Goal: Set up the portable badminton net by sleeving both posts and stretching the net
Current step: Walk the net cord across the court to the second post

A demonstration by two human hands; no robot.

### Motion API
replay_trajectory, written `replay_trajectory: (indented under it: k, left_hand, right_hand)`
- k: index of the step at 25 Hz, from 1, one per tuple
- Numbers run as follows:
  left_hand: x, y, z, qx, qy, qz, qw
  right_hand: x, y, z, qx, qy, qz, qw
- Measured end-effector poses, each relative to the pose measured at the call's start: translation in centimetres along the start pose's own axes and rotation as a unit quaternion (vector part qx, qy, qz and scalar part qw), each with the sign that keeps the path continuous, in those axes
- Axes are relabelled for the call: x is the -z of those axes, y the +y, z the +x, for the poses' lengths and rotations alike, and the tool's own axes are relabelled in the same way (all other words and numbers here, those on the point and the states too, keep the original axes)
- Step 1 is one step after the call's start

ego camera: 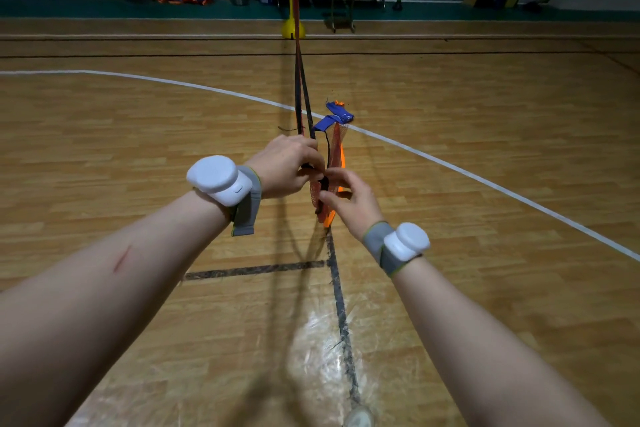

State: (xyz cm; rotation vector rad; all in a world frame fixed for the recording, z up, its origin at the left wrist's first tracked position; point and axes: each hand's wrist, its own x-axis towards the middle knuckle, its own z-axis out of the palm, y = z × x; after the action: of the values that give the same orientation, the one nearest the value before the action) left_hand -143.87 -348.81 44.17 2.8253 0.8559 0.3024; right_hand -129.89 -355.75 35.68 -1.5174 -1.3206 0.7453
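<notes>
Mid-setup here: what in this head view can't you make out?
- Top of the far post: cut off by the upper edge of the head view.
- Where the black straps end: hidden inside the left hand.
- Any sleeve opening on the net: it hangs bunched, with its lower part behind the right hand.
- Second post: nowhere in frame.

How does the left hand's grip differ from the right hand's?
The left hand wraps its fingers round the dark net bands; the right hand only pinches a black loop with fingertips. The left hand sits farther away than the right. Both wear white wrist devices.
</notes>
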Motion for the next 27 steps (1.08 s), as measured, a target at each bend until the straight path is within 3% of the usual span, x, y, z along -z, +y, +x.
replay_trajectory:
  k: [4, 9, 22, 27]
  left_hand:
    - [0.4, -0.7, -1.1, -0.008, 0.017, 0.006, 1.0]
    - [0.4, -1.3, -2.1, -0.013, 0.026, 0.005, 1.0]
    - [0.8, -1.5, -2.6, 0.006, 0.057, -0.008, 0.998]
    - [0.1, -2.9, -2.7, 0.033, 0.043, 0.003, 0.999]
  right_hand:
    - [-1.6, -0.5, -0.4, -0.056, -0.045, 0.056, 0.996]
    - [-2.0, 0.6, -1.0, -0.047, -0.009, 0.026, 0.999]
    - [0.7, 4.2, -3.0, -0.095, -0.024, -0.074, 0.992]
    - [1.3, 3.5, -5.1, -0.067, 0.017, -0.028, 0.997]
